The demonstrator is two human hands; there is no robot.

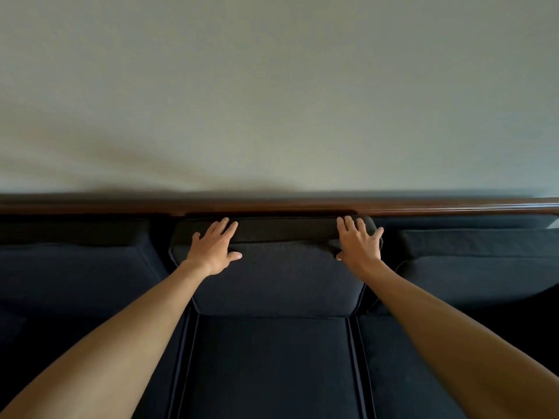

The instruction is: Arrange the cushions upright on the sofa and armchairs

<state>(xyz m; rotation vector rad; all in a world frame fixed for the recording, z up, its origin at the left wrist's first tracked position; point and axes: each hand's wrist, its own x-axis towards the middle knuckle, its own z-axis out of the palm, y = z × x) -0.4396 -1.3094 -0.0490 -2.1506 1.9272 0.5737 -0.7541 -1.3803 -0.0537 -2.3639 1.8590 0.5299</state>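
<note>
Pressing down with both palms, you have your left hand [213, 247] and right hand [359, 241] spread flat, fingers straight, on the top edge of the middle cushion [276, 276]. It stands upright against the sofa [269, 367] back, under the wooden rail [121, 207]. A second cushion [481, 267] stands to its right; the left one [75, 267] is probably upright, though too dark to tell.
</note>
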